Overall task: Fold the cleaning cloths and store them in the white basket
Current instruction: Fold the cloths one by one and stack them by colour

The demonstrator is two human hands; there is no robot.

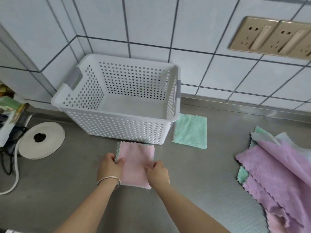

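Observation:
A folded pink cloth (136,161) lies on the steel counter just in front of the white basket (117,126). My left hand (109,167) pinches its left edge, and my right hand (157,172) pinches its right edge. The perforated basket has nothing inside it. A folded green cloth (191,131) lies flat beside the basket's right front corner. A loose pile of purple, pink and green cloths (276,174) is spread at the right of the counter.
A flat white roll with a dark centre hole (42,140) lies at the left, next to black and white cables (10,163). Tiled walls meet in a corner behind the basket. Beige wall sockets (272,37) sit at the upper right.

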